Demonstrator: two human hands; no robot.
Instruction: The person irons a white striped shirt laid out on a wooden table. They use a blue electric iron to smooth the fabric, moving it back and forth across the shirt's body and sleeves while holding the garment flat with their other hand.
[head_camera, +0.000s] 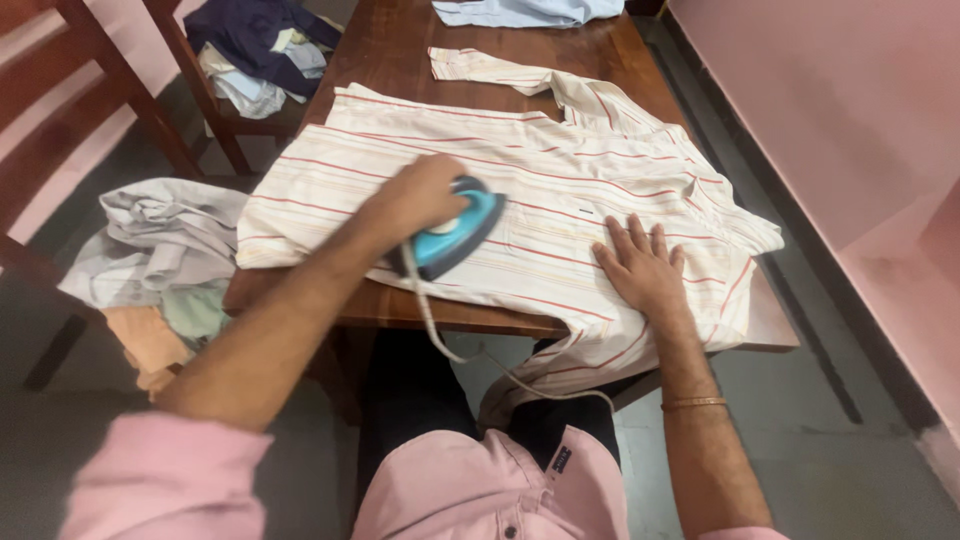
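- A small iron with a smooth turquoise plastic shell and a pointed nose is held on the shirt, near the table's front edge, left of the shirt's middle.
- The iron's handle is gripped from above by the left hand, fingers closed round it.
- A pale cord is seen trailing from the iron's back, curving down over the table edge.
- The shirt is spread flat on the table; its cloth is thin and cream, crossed by fine red and yellow stripes, lightly creased.
- One sleeve is laid out toward the far left, and the hem hangs off the near edge.
- The right hand is pressed flat on the shirt's right part, fingers spread and holding nothing; a thin metal bangle is worn on that wrist.
- The table is of dark, glossy wood with straight edges.
- A pale blue garment is laid at the table's far end.
- A wooden chair at the upper left is loaded with crumpled dark blue and light clothes.
- A soft heap of grey, green and orange cloth is piled at the left, beside the table.
- A smooth pink wall is seen at the right.
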